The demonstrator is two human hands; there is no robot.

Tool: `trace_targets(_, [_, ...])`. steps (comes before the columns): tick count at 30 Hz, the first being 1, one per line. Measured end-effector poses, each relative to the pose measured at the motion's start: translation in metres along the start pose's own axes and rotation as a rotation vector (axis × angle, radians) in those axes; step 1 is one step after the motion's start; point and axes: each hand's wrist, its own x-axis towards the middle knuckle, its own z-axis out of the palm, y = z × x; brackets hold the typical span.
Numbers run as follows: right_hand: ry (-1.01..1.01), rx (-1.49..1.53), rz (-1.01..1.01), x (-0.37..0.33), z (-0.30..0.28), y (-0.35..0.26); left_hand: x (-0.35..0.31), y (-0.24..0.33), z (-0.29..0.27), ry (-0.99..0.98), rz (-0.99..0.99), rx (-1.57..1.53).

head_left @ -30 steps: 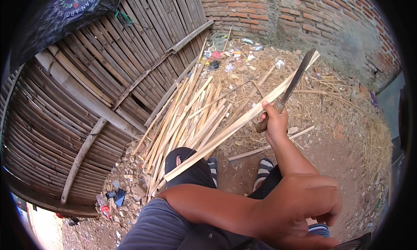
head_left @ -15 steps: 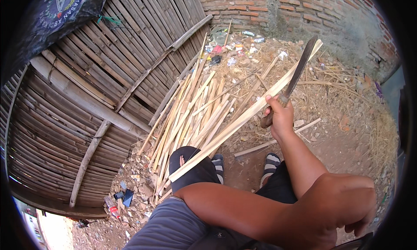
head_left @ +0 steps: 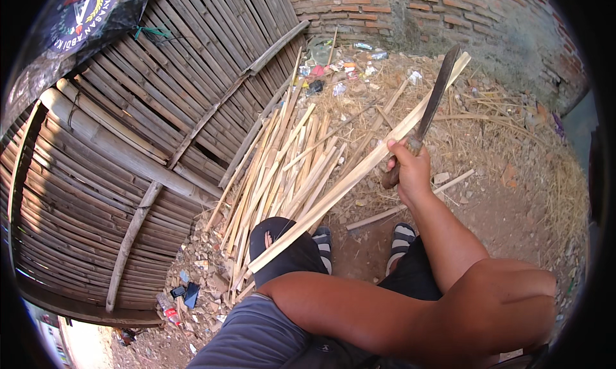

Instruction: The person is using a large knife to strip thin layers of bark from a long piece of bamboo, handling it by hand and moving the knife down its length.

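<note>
My right hand point(head_left: 411, 167) is closed around the wooden handle of a machete point(head_left: 435, 101), its dark blade pointing up and away. Under that hand's thumb a long pale bamboo strip point(head_left: 333, 194) is pinched beside the handle. The strip slants from above my left knee point(head_left: 276, 231) to near the blade's tip, passing partly behind the blade. My left arm crosses low over my lap to the right. The left hand point(head_left: 523, 298) lies against my right arm near the elbow, its fingers hidden from sight.
A heap of split bamboo strips point(head_left: 282, 170) lies left of centre, beside a bamboo-slat wall point(head_left: 186, 80). Litter point(head_left: 340, 80) and dry straw spread toward a brick wall point(head_left: 443, 16). A loose stick point(head_left: 378, 218) lies near my feet; a plastic bottle point(head_left: 169, 311) is at lower left.
My left hand has shifted slightly at the right arm, and its fingers, partly visible before, are now hidden. The machete and bamboo strip keep nearly the same pose; the view has tilted slightly.
</note>
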Motion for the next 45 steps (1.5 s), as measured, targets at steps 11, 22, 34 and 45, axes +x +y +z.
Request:
trace_targets(11, [-0.018,0.002,0.007,0.000,0.002,0.004,-0.012,-0.012,-0.032,-0.212,0.052,0.114])
trace_targets(22, [0.017,-0.005,0.023,-0.001,0.007,0.004,0.023,0.115,-0.135,-0.014,0.371,0.522])
trace_targets(34, [0.015,-0.030,0.029,-0.003,0.007,0.004,0.042,0.158,-0.134,-0.198,0.550,0.850])
trace_targets(45, [-0.022,-0.039,0.032,-0.003,0.011,0.005,0.029,0.165,-0.146,-0.143,0.505,0.749])
